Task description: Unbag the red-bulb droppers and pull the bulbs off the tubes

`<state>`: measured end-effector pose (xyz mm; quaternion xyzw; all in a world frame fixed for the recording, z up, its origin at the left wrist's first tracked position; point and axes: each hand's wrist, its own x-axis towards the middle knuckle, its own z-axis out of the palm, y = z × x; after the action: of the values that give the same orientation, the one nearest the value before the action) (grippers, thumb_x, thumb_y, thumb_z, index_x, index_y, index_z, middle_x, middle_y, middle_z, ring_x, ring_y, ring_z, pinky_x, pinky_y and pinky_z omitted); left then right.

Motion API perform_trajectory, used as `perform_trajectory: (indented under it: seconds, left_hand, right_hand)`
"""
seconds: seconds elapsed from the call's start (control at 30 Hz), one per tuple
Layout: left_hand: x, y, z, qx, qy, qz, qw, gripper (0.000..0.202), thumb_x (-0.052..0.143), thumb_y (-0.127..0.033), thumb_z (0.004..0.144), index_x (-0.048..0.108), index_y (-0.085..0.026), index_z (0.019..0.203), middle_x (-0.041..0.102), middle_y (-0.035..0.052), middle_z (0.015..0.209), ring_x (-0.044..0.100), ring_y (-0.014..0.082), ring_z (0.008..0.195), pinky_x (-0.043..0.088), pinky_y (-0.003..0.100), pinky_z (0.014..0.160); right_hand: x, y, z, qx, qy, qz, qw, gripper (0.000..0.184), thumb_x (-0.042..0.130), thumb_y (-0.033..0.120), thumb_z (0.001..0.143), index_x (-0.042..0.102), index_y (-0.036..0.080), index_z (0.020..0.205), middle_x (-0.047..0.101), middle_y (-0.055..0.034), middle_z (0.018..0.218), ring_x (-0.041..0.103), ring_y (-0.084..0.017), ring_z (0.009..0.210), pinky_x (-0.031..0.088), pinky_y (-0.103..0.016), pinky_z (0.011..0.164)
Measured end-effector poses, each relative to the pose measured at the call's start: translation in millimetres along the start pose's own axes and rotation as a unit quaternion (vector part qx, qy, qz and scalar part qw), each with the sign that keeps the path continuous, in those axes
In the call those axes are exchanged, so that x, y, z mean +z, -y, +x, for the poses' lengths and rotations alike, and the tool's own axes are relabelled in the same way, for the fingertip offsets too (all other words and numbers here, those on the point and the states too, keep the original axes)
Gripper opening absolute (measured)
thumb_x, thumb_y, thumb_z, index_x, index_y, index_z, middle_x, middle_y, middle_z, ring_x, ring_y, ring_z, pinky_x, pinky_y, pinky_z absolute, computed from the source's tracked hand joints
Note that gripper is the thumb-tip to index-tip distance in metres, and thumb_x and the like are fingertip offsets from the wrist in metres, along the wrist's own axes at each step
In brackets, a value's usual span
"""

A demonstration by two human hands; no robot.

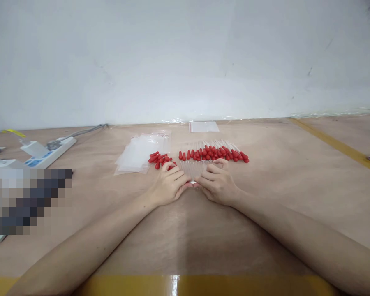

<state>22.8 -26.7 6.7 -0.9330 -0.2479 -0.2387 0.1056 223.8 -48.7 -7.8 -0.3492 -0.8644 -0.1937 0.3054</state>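
Note:
My left hand (172, 183) and my right hand (217, 183) meet low over the table, fingers curled and thumbs pressed in from below. Between their fingertips runs a short, shiny, thin clear tube (193, 181), mostly covered by the fingers. Just beyond lie several loose clear tubes (193, 167) side by side, partly hidden by my hands. Behind these is a row of droppers with red rubber bulbs (214, 153), their clear stems pointing away from me. A small heap of loose red bulbs (159, 158) lies beyond my left hand.
A fan of clear zip bags (138, 154) lies left of the bulbs. Another bag (204, 126) rests near the wall. A white power strip (54, 151) with plugs and cables stands at the left, beside a blurred-out dark area. Yellow tape (336, 144) crosses the brown table at right.

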Motion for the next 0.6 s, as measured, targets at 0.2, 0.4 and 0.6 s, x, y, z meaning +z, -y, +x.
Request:
perform_trajectory:
  seconds: [0.2, 0.4, 0.6]
  left_hand:
    - [-7.4, -4.7, -3.7, 0.018, 0.022, -0.002, 1.0, 0.025, 0.036, -0.027, 0.088, 0.055, -0.017, 0.075, 0.056, 0.0011, 0.063, 0.047, 0.0142, 0.065, 0.032, 0.037, 0.081]
    - [-11.8, -9.1, -7.3, 0.006, 0.052, -0.061, 0.997, 0.027, 0.031, -0.025, 0.089, 0.054, -0.017, 0.076, 0.055, 0.001, 0.062, 0.047, 0.0139, 0.063, 0.031, 0.037, 0.082]
    - [-12.1, -10.2, -10.9, -0.019, 0.072, -0.118, 0.99, 0.03, 0.028, -0.024, 0.089, 0.049, -0.018, 0.07, 0.051, -0.0002, 0.059, 0.044, 0.0131, 0.059, 0.032, 0.035, 0.079]
  right_hand:
    - [-5.9, -1.7, -5.0, -0.04, 0.006, -0.003, 0.999, 0.02, 0.041, 0.032, 0.089, 0.06, 0.031, 0.084, 0.052, 0.0067, 0.059, 0.043, -0.008, 0.064, 0.019, -0.036, 0.087]
    - [-15.0, -2.1, -4.1, -0.04, 0.046, 0.051, 0.997, 0.018, 0.042, 0.031, 0.088, 0.059, 0.038, 0.087, 0.053, 0.0087, 0.06, 0.045, -0.006, 0.064, 0.025, -0.031, 0.082]
    - [-13.5, -4.8, -9.5, -0.065, 0.038, 0.048, 0.996, 0.023, 0.043, 0.025, 0.088, 0.059, 0.041, 0.09, 0.055, 0.01, 0.062, 0.046, -0.006, 0.063, 0.027, -0.029, 0.076]
